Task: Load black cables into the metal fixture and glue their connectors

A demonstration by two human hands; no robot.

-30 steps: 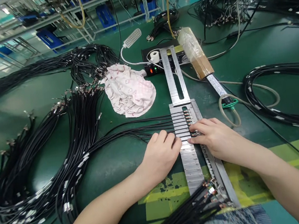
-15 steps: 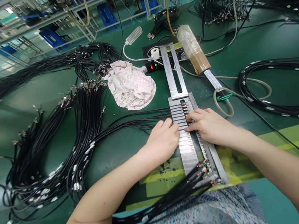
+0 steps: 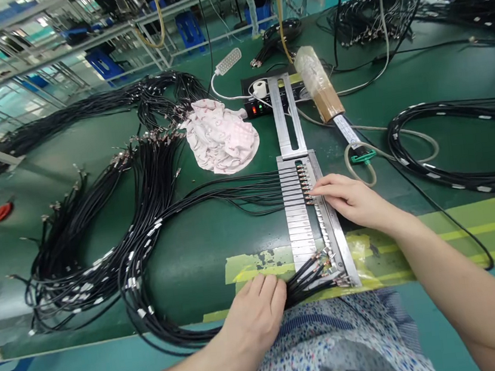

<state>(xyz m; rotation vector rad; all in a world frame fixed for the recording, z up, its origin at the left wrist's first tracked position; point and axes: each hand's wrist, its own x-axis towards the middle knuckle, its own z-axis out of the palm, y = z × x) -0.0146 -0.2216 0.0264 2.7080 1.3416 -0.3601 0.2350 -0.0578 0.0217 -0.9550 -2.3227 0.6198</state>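
A slotted metal fixture [image 3: 298, 227] lies lengthwise before me, with several black cables [image 3: 253, 194] seated side by side in its upper slots. Their small metal connectors [image 3: 302, 174] line up in the groove on the right. My right hand [image 3: 355, 202] reaches in from the right, fingers stretched out and fingertips touching the lowest seated connectors. Its thumb is apart from the index fingertip. Near the table's front edge, my left hand [image 3: 258, 307] is closed over a bundle of loose black cables [image 3: 303, 287], whose connector ends rest on the fixture's lower end.
Large cable bundles [image 3: 141, 198] curve across the left of the green table. A pinkish cloth [image 3: 224, 140], a small lamp [image 3: 228, 61] and a black power box [image 3: 260, 108] stand behind. A wrapped tool [image 3: 321, 89] and coiled cables [image 3: 430, 169] lie to the right.
My left hand has left the fixture's slots and come down toward me onto the loose cable bundle. My right hand stays at the connectors, thumb drawn back. The view has shifted slightly.
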